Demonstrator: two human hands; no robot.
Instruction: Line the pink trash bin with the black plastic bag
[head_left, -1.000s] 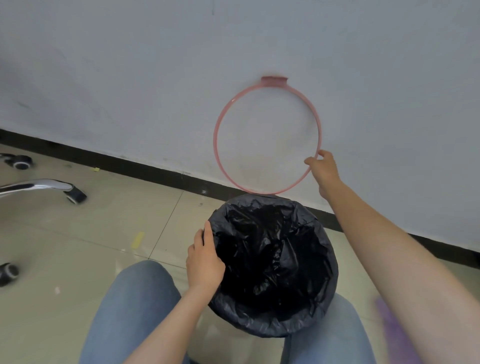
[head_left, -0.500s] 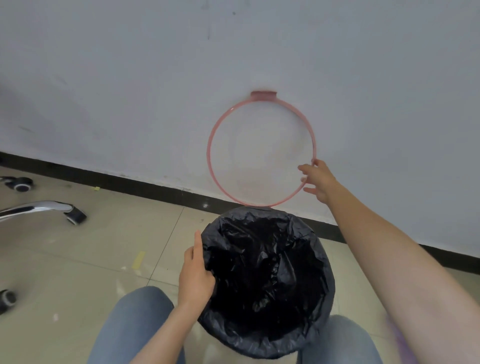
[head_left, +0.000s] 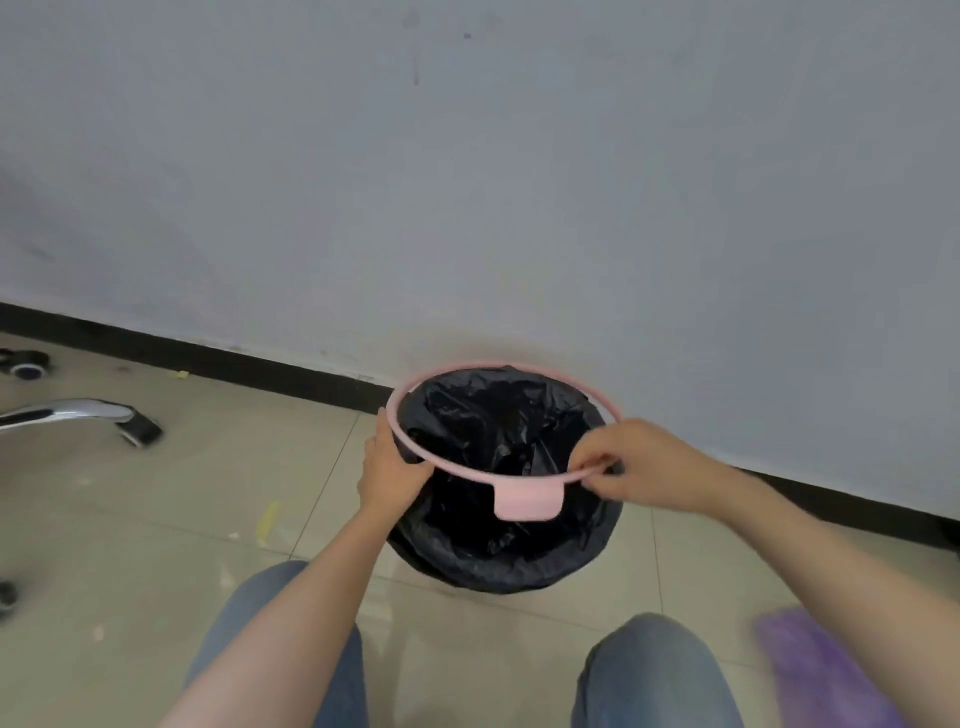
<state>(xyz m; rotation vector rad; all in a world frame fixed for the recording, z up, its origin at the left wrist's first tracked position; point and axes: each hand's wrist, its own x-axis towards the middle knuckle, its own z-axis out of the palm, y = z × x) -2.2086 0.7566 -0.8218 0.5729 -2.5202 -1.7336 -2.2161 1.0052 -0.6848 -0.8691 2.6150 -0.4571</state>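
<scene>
The trash bin stands on the floor by the wall, fully wrapped in the black plastic bag (head_left: 498, 561), which drapes over its rim and down its outside. A thin pink ring (head_left: 441, 375) with a flat tab (head_left: 527, 503) on its near side lies level over the bin's mouth. My left hand (head_left: 387, 475) grips the ring's left side. My right hand (head_left: 636, 467) pinches the ring's right side. The bin's own pink body is hidden under the bag.
A grey wall with a black baseboard (head_left: 234, 358) runs just behind the bin. A chrome chair leg with casters (head_left: 104, 415) lies at the left on the tiled floor. My knees in jeans (head_left: 654, 670) are below. A blurred purple object (head_left: 826, 670) sits at the lower right.
The pink ring was leaning upright against the wall with my right hand on it; now it is lowered flat over the bagged bin. My left hand moved from the bag's edge onto the ring.
</scene>
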